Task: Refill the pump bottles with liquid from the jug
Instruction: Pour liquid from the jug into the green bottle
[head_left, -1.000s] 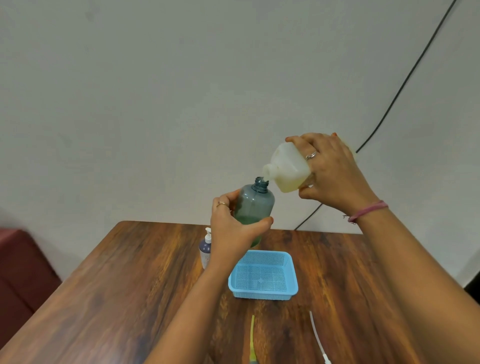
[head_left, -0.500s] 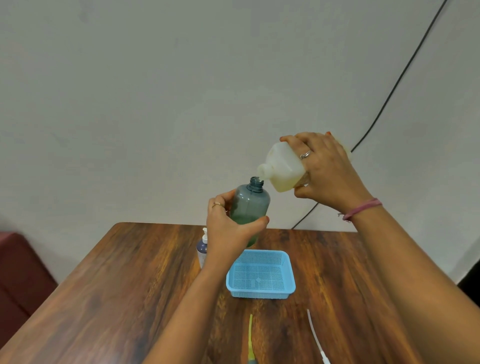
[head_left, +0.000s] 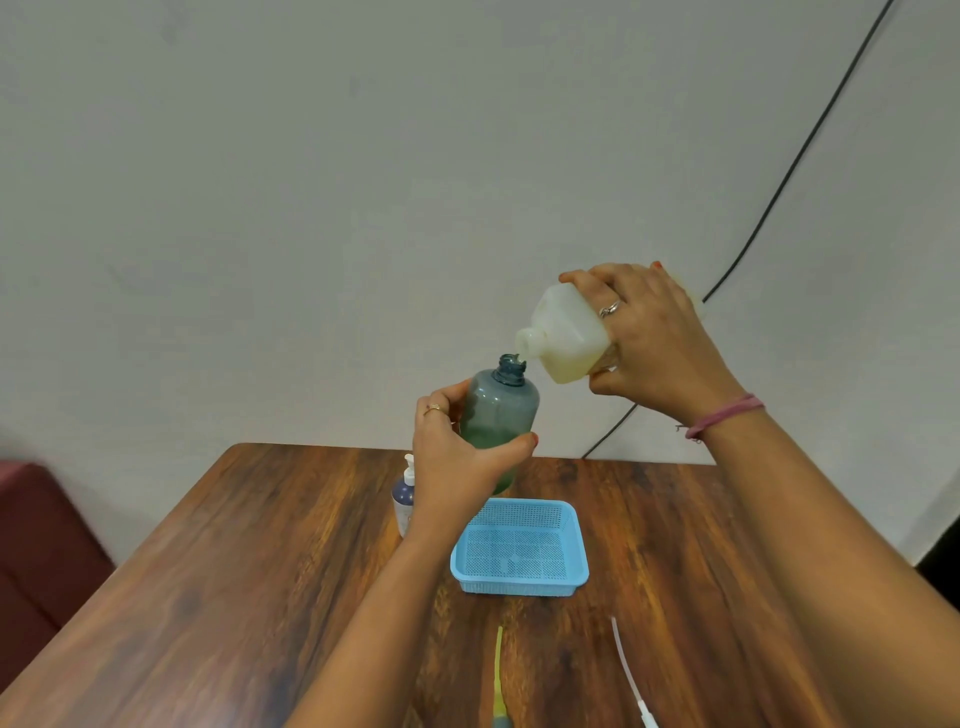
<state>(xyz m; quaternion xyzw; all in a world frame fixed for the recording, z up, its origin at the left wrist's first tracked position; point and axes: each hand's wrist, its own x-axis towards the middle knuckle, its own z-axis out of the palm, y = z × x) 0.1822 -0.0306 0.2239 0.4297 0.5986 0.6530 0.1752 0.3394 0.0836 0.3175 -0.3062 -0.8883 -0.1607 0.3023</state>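
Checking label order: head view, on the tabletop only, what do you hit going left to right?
White-capped pump bottle → blue mesh basket → white dip tube. The yellow-green tube sits within the basket's span, so I left it out.

Basket (head_left: 521, 548) mid-table (head_left: 234, 571), open wood around
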